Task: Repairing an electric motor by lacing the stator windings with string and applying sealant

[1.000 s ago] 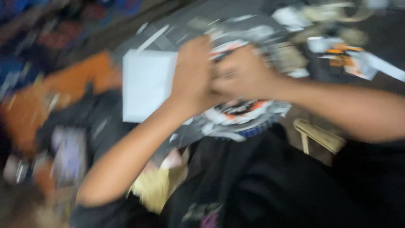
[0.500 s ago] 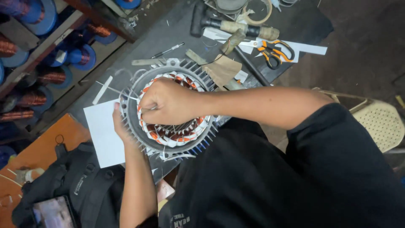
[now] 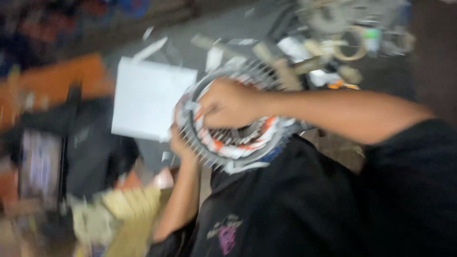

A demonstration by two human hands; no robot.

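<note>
Head view, only one, heavily motion-blurred. Right hand (image 3: 228, 102) sat fisted over the top-left inside of the motor stator (image 3: 238, 123), a round finned metal ring with orange-and-white windings. Fingers curled tight, seemingly pinching something at the windings; too blurred to tell what, if anything, was between them. Left hand (image 3: 178, 143) was mostly hidden behind the stator's left rim, cupping it from below and outside; grip looked closed on the rim, fingers not clearly visible.

The stator rested at the near edge of the dark workbench (image 3: 247, 28), just above the person's lap, black shirt (image 3: 295, 204) right under it. White paper sheet (image 3: 150, 97) lay just beside the stator on its left, touching or nearly so. Beyond the stator, a clutter of tools and tape rolls (image 3: 352, 43), not separable in the blur. An orange board (image 3: 62, 78) at far left, a dark bag (image 3: 90, 143) below it.

Step judged: working at the windings on the upper-left slots while the other hand steadied the ring. Roughly mid-job, since the windings looked seated all round but the hand was busy on them. Next move would call for a steady hold on the rim and fine fingertip work at one slot, no twisting of the ring.
</note>
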